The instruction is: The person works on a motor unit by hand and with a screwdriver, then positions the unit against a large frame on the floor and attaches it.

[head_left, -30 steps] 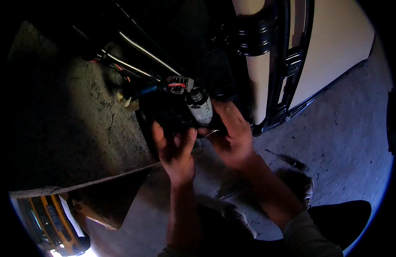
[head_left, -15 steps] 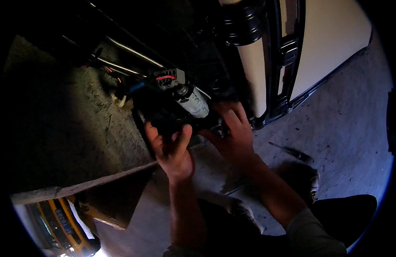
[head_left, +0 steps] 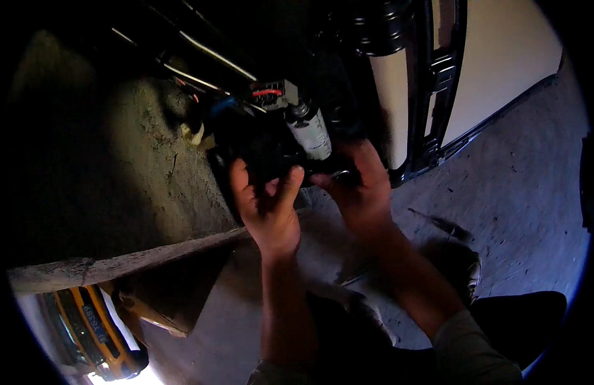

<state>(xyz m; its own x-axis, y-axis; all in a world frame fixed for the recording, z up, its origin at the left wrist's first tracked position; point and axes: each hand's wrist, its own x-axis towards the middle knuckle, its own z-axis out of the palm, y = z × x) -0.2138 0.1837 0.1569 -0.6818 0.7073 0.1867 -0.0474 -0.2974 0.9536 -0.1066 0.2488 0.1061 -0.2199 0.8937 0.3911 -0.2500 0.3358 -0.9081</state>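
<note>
My left hand is closed around the lower edge of a black part, its thumb and fingers on either side. Deep shadow hides the part's shape and kind. My right hand curls its fingers over the right side of the same dark area, and its thumb points toward my left hand. Just above the gap between both hands, a pale cylindrical can with a black top lies tilted. A grey connector block with a red strip or wire sits against its top end.
Metal rods and loose wires run at the upper left, over rough grey carpet ending at a sill. A beige-and-black door stands right. Below lie concrete floor, a dark slim tool and my shoes. A yellow vehicle shows lower left.
The whole view has shifted, so the can, the connector block and both hands appear higher and farther right. Both hands keep nearly the same grip.
</note>
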